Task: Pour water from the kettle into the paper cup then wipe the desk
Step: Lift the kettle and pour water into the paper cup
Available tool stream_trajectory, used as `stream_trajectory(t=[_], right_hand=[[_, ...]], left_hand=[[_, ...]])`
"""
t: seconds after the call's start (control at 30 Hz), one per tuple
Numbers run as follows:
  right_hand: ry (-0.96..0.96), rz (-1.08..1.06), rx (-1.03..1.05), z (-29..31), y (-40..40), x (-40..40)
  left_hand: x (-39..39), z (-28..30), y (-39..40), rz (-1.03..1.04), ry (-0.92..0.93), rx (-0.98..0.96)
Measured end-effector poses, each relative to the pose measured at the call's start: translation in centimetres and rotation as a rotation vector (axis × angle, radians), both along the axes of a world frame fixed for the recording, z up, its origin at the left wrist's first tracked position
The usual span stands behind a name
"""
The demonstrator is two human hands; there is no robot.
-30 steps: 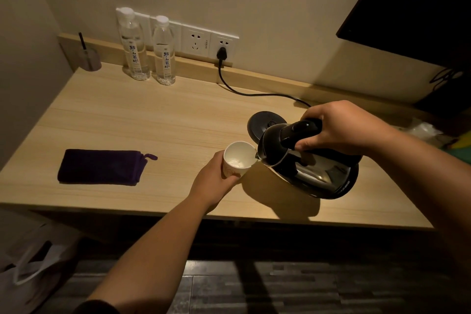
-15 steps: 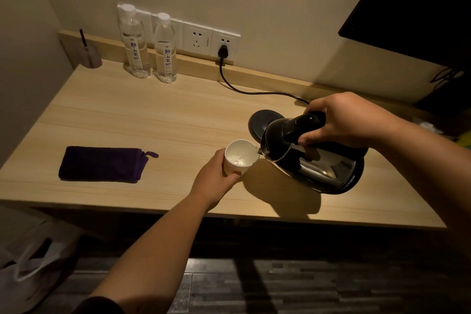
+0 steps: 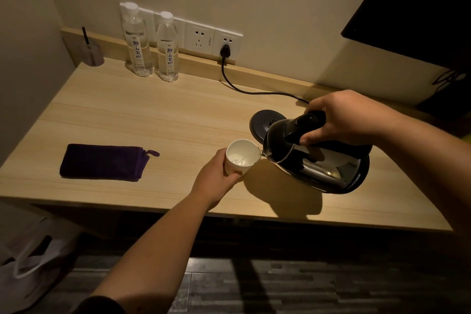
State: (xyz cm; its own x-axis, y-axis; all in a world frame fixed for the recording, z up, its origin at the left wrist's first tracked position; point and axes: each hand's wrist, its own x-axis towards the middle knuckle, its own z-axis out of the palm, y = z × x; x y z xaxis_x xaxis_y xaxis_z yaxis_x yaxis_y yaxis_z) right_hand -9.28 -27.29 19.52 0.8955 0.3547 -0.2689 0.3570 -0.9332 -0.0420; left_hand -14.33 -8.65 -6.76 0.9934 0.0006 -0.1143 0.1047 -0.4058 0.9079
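Note:
My right hand (image 3: 349, 120) grips the black handle of a steel kettle (image 3: 321, 160), which is tilted left with its spout at the rim of a white paper cup (image 3: 240, 159). Water lies in the bottom of the cup. My left hand (image 3: 216, 181) is wrapped around the cup's near side and holds it on the wooden desk (image 3: 127, 120). A folded dark purple cloth (image 3: 102, 162) lies flat on the desk to the left, apart from both hands.
The kettle's round black base (image 3: 262, 123) sits behind the cup, its cord running to a wall socket (image 3: 225, 51). Two water bottles (image 3: 153, 46) stand at the back wall, a small holder with a stick (image 3: 91, 52) in the back left corner. A white bag (image 3: 30, 260) lies on the floor.
The kettle and my right hand have lifted slightly and tilted further toward the cup. The cup and my left hand have stayed where they were.

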Motion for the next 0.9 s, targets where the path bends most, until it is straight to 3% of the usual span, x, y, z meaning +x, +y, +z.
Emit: stream_trajectory(t=[0.9], right_hand=[[-0.008,0.012,-0.031,0.57,0.26,0.07]], left_hand=[[0.03,0.10,0.06,-0.007,0.012,-0.009]])
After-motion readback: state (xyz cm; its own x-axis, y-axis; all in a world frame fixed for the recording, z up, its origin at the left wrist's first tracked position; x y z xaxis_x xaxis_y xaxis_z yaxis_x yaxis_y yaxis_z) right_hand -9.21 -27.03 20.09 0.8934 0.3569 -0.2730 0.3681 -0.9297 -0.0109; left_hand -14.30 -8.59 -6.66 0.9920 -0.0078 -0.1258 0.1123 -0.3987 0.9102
